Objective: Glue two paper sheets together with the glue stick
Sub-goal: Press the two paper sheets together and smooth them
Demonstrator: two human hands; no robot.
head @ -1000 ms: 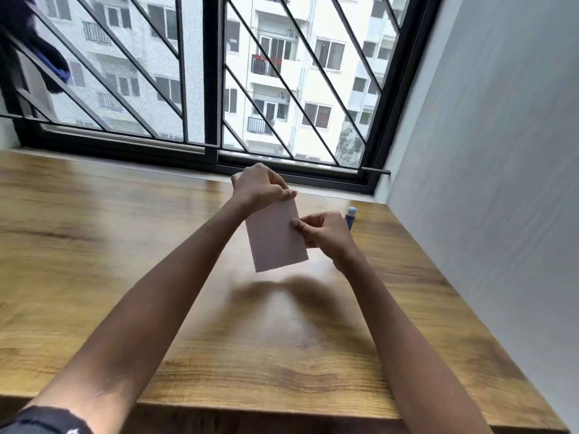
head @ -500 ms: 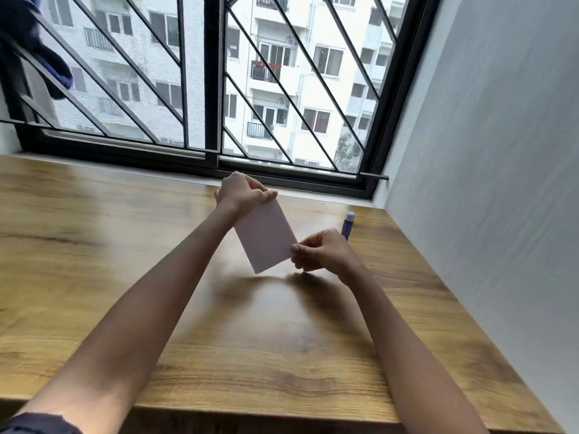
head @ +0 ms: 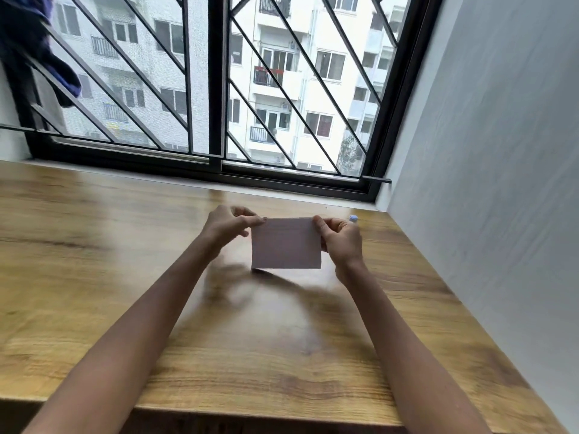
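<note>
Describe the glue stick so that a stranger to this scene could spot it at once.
Find the wooden table under the barred window and follow it towards the far right corner by the grey wall. Just behind the right hand, which pinches the paper, a small pale rounded tip pokes up: the glue stick. Unlike the flat paper, neither hand holds it.

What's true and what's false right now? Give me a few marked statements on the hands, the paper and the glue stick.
1. The left hand and the right hand each pinch an upper corner of the paper. True.
2. The paper lies flat on the table. False: the hands hold it up, facing the camera.
3. The right hand grips the glue stick. False: it sits behind that hand, only its top showing.
4. The glue stick is to the paper's right. True.
</note>
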